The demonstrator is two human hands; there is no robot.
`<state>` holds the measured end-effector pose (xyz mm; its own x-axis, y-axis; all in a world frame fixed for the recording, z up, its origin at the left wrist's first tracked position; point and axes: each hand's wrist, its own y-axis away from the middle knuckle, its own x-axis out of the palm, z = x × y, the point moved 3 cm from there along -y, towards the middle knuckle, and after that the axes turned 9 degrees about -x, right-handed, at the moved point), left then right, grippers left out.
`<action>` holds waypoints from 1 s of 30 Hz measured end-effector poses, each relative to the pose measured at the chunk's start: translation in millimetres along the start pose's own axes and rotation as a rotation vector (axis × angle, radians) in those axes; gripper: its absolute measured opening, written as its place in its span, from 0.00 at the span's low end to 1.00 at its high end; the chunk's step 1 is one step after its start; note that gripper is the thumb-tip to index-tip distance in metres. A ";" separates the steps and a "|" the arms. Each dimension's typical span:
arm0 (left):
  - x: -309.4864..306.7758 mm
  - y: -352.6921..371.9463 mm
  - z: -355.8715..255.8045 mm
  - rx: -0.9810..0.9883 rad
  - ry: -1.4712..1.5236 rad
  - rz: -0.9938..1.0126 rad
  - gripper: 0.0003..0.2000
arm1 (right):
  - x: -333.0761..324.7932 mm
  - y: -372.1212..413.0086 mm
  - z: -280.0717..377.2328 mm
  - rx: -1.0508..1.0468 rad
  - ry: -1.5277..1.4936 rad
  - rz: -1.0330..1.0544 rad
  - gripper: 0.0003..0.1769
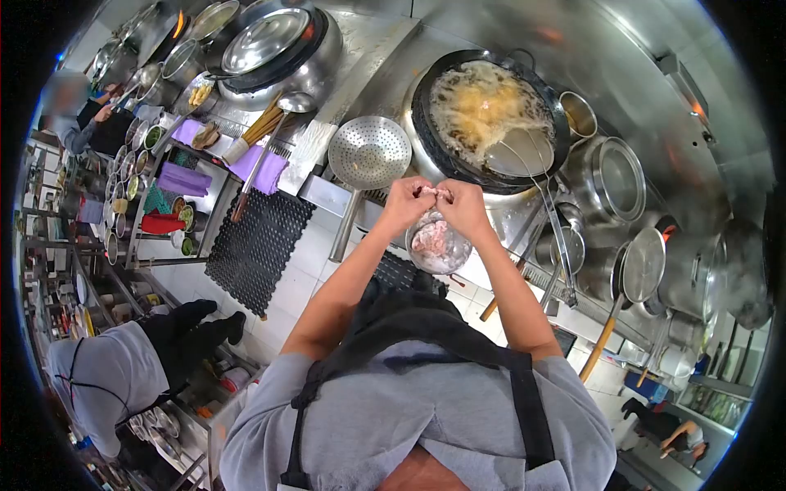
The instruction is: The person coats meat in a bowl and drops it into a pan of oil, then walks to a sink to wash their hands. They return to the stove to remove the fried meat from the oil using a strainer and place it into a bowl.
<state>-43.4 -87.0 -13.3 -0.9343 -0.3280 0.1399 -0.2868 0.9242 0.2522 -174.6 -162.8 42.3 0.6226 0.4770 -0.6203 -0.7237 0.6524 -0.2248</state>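
Note:
My left hand [406, 204] and my right hand [463, 204] meet in front of the wok, fingers pinched. Between their fingertips is a small pinkish-white piece of raw meat [433, 192], gripped from both sides. Just below the hands a metal bowl [452, 260] holds more pale raw meat [431, 239]. Beyond my hands a black wok [422, 123] is full of bubbling oil [479, 98], with golden food frying in it. A round mesh strainer [519, 153] rests over the wok's near right side.
A perforated ladle [369, 152] lies left of the wok. Lidded pots [618, 180] and handled strainers [644, 263] crowd the right. A covered wok [266, 41] stands far left. Co-workers [115, 368] are at the left and lower right. A black rubber mat [258, 245] covers part of the floor.

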 end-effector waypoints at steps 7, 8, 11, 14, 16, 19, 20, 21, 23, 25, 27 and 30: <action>6.1 1.1 8.8 -0.008 0.191 0.058 0.03 | 1.6 -0.5 -7.9 0.064 0.008 0.006 0.11; 5.7 1.9 8.4 -0.041 0.218 0.081 0.02 | 3.2 -1.4 -14.6 0.077 0.014 -0.013 0.11; 1.7 15.5 -11.9 -0.107 0.312 0.138 0.02 | -0.3 5.7 -46.2 0.153 -0.026 -0.010 0.08; -17.2 17.0 -37.4 -0.057 0.335 0.141 0.04 | -27.4 7.3 -48.1 0.307 -0.344 0.063 0.07; -33.3 13.8 -20.9 -0.105 0.244 0.145 0.06 | -50.9 -0.4 -17.3 0.212 -0.554 0.098 0.08; -53.1 9.8 -8.8 -0.189 0.316 0.128 0.06 | -94.5 -39.1 -29.0 0.024 -0.431 -0.033 0.08; -54.7 13.6 -8.2 -0.219 0.442 0.119 0.05 | -113.9 -56.0 -57.5 -0.026 -0.183 -0.107 0.10; -56.3 14.7 -8.3 -0.246 0.570 0.110 0.04 | -134.5 -73.7 -86.4 -0.077 0.068 -0.179 0.11; -56.9 17.2 -6.8 -0.203 0.632 0.120 0.03 | -166.7 -95.9 -115.4 0.075 0.463 -0.202 0.12; -60.3 21.1 -0.3 -0.158 0.695 0.113 0.02 | -182.2 -112.1 -179.2 0.059 0.599 -0.215 0.14; -62.9 20.8 5.1 -0.104 0.765 0.167 0.05 | -192.5 -123.4 -213.3 0.002 0.716 -0.259 0.13; -57.9 22.9 -8.0 -0.153 0.835 0.152 0.11 | -171.4 -115.1 -109.6 -0.013 0.602 -0.221 0.12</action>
<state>5.9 -48.4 -8.0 -0.4810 -0.2947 0.8257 -0.0838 0.9530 0.2913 -230.6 -384.2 92.1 0.4846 -0.0848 -0.8706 -0.6030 0.6886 -0.4028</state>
